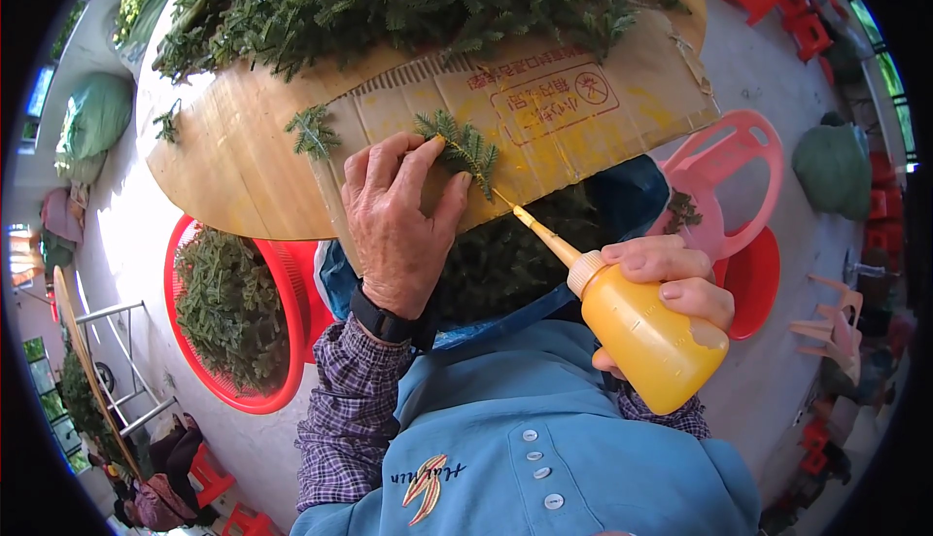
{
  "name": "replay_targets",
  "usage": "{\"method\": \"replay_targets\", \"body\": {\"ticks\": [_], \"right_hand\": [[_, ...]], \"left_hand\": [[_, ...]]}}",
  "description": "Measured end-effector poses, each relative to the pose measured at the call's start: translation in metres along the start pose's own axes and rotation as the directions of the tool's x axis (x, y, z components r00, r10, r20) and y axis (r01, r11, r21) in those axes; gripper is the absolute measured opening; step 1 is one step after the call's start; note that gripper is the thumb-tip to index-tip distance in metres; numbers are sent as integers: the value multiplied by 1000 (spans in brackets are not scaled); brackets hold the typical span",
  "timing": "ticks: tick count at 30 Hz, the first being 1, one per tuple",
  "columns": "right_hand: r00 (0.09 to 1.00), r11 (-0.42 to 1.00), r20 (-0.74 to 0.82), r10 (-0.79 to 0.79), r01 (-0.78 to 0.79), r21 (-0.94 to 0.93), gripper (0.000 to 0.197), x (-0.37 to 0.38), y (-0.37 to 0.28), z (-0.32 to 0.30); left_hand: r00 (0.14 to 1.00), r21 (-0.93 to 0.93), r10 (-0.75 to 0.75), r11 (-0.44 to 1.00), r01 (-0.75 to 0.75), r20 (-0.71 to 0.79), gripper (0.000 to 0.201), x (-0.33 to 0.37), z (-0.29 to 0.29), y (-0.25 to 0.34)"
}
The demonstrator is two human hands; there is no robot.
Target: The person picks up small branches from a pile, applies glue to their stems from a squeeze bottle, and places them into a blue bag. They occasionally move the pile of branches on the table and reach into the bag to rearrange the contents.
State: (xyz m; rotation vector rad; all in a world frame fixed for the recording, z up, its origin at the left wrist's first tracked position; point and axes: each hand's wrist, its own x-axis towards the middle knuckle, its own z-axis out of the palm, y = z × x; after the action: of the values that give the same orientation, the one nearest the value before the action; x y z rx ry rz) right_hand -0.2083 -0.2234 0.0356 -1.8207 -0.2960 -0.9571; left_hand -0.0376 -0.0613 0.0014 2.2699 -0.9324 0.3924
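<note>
My left hand [397, 220], with a dark band at the wrist, pinches a small green artificial fir sprig [468, 152] against a flattened cardboard sheet [622, 133]. Yellow stuff runs along the sprig's stem. My right hand [671, 274] is wrapped round a yellow squeeze bottle [656, 346], held tilted. Its long thin nozzle [544, 233] points up and left, and a thin yellow strand stretches from the tip toward the sprig. Left of my left hand, a loose sprig [313, 132] lies on the cardboard's edge. Yellow smears cover much of the sheet.
A large heap of sprigs [389, 11] covers the far side of the round wooden table [233, 162]. A red basket [292, 322] full of sprigs stands at the left. More greenery lies in a blue bag [632, 196] below the table edge. A pink plastic chair [753, 172] is at the right.
</note>
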Motion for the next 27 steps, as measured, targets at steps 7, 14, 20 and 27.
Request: {"method": "replay_targets", "body": {"ticks": [7, 14, 20, 27], "right_hand": [[989, 1000, -150, -8, 7, -8, 68, 3, -2, -16], [977, 999, -207, -42, 38, -20, 75, -1, 14, -25], [986, 997, -151, -70, 72, 6, 78, 9, 28, -15], [992, 1000, -126, 2, 1, 22, 71, 12, 29, -14]], "left_hand": [[985, -163, 150, 977, -135, 88, 31, 0, -9, -1], [974, -311, 206, 936, -168, 93, 29, -2, -55, -9], [986, 31, -92, 995, 97, -141, 24, 17, -63, -53], [999, -193, -40, 980, 43, 19, 18, 13, -61, -62]]}}
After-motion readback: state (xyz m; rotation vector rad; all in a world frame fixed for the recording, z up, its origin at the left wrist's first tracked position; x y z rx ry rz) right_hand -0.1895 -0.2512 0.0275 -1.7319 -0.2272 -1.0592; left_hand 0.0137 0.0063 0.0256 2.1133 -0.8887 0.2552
